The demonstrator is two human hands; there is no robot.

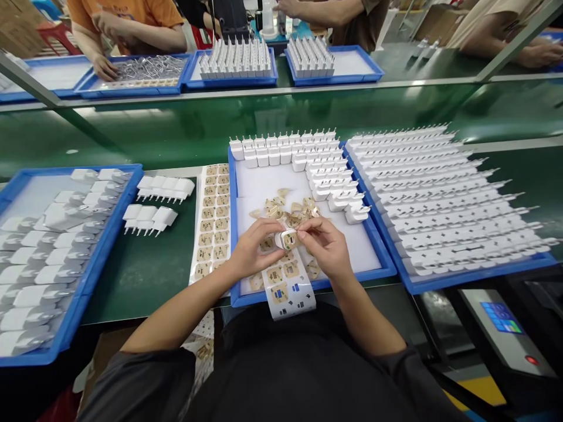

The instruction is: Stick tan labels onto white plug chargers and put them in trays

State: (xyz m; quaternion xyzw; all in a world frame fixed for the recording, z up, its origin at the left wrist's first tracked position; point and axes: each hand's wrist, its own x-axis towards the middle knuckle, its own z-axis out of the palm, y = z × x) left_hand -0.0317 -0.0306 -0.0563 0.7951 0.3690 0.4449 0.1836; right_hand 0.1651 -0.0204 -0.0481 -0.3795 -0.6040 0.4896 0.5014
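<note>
And here's the grip: one white plug [278, 241] sits in the left hand [252, 247], fingers and thumb curled snugly round it, over the middle tray [376, 274], towards its front edge. One tan sticker [291, 239] covers the plug's end face, and the right hand [328, 245] is at its right side, thumb and forefinger drawn close together; whether they have hold of the sticker's edge, I cannot tell. Just beneath, one strip [291, 298] of stickers hangs over the tray's front edge, and behind it lies one heap of paper scraps [275, 207], too jumbled to count. More plugs [285, 153] stand prongs up along the back edge and down the right edge. Past the tray's left edge, on the bench [118, 281], one sheet [214, 220] carries two columns of stickers; further left come two clusters, one of about four plugs [165, 189], one of three [147, 217]. Out by the bench's left end, one tray [97, 264] of plugs lying down; right of the middle tray, another [475, 278] with roughly ten packed rows. Across the way, four blue trays [229, 83] line the far bench, with one co-worker's hand [104, 68] reaching into the second from the left.
</note>
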